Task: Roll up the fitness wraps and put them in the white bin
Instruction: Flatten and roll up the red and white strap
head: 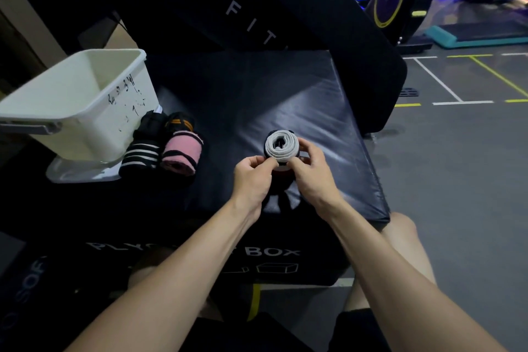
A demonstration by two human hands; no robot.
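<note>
Your left hand (253, 177) and right hand (310, 170) pinch the grey-white coiled fabric wrap (281, 146) above the black padded plyo box (285, 100); rolling looks nearly finished. Next, secure the tail, then carry it left. Two rolled wraps, striped black (141, 156) and pink (180, 156), lie beside the empty white plastic bin (85, 111).

Dim scene, wide-angle bending, blue background glow

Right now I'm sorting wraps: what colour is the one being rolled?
Light grey roll, seen in the head view.
</note>
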